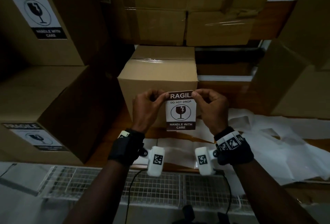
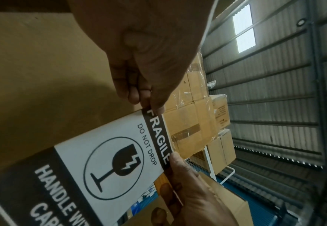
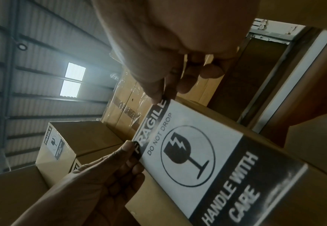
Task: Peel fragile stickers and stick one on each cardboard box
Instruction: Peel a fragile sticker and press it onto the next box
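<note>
Hands [image 1: 180, 106] pinch sticker [image 1: 180, 112] corners — against box [image 1: 157, 73].

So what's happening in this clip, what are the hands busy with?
A person is labelling cardboard boxes. The left hand and right hand each pinch a top corner of a fragile sticker, holding it upright in front of the small taped box. Whether it touches the box face yet cannot be told. Two larger boxes on the left already carry the same sticker. White backing sheets lie to the right.
</note>
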A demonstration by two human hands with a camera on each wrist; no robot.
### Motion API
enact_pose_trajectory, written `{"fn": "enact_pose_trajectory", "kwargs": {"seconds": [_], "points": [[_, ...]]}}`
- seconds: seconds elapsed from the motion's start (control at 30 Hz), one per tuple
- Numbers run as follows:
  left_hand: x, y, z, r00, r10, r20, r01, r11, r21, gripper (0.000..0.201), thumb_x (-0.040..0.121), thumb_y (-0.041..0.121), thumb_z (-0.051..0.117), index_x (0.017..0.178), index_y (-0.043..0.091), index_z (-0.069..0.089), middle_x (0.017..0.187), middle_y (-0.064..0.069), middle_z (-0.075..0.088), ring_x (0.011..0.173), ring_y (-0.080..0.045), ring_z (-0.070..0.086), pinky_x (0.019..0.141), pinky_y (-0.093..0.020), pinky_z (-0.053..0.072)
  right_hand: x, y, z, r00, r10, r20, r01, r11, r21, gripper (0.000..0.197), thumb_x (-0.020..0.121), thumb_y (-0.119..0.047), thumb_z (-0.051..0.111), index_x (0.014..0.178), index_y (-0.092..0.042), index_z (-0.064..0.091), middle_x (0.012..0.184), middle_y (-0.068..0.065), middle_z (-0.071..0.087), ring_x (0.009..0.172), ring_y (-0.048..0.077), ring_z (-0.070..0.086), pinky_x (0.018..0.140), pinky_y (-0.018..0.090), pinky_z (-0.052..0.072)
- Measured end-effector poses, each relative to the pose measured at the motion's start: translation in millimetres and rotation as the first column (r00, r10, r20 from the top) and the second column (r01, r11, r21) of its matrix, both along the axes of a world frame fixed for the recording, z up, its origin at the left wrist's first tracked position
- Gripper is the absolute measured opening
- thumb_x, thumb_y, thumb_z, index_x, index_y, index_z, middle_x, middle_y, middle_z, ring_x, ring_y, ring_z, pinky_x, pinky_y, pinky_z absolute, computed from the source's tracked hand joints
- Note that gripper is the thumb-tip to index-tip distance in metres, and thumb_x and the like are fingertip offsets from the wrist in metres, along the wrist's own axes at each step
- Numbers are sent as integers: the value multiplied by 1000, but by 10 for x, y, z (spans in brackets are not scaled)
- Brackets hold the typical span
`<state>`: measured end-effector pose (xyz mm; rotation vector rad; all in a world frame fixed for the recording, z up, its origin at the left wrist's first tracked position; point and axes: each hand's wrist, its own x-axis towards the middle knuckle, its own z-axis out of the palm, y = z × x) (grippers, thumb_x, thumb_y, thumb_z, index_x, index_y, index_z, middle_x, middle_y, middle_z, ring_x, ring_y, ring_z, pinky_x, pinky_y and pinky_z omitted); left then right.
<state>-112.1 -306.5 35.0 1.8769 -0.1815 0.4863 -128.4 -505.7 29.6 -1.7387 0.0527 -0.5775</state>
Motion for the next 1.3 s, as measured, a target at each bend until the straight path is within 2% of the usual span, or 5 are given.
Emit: {"fn": "enact_pose_trajectory", "kwargs": {"seconds": [0.27, 0.43, 0.67, 0.97, 1.3], "points": [[96, 13, 10, 993, 33, 112, -50, 986, 158, 14, 94, 33, 70, 97, 19, 73, 87, 11, 69, 79, -2, 64, 70, -25, 54, 73, 50, 29, 1000, 3, -28, -5, 998, -58, 9, 92, -33, 70, 90, -39, 64, 103, 0, 71, 87, 14, 73, 66, 40, 64], [78, 16, -51, 992, -99, -80, 108, 987, 118, 55, 80, 53, 75, 119, 14, 68, 110, 6, 69, 98, -4, 65, 79, -15, 53, 8, 6, 58, 994, 102, -44, -103, 994, -22, 4, 95, -28, 69, 95, -32, 67, 93, -1, 74, 83, 12, 74, 67, 41, 64], [174, 43, -150, 981, -174, -85, 184, 975, 128, 20, 87, 26, 81, 104, 19, 73, 90, 6, 74, 82, -10, 69, 73, -33, 60, 27, -4, 66, 997, 73, 12, -72, 995, -62, 8, 94, -19, 70, 93, -26, 67, 91, -3, 72, 81, 3, 70, 65, 23, 56], [138, 179, -36, 995, -97, 20, 95, 993, 67, 18, 95, 24, 71, 104, 11, 77, 99, 0, 76, 91, -9, 72, 81, -40, 61, 56, 50, 57, 995, 94, -30, -94, 995, 21, 16, 92, -20, 73, 104, -27, 66, 95, -6, 74, 90, 6, 72, 77, 28, 60], [164, 135, 81, 998, -59, 36, 59, 998, 22, 18, 94, 22, 72, 105, 8, 74, 92, 1, 75, 85, -8, 71, 74, -26, 61, 158, 110, 105, 999, -35, -12, 33, 993, -110, 8, 92, -27, 73, 88, -28, 66, 114, 3, 58, 90, -1, 57, 65, 4, 46]]}}
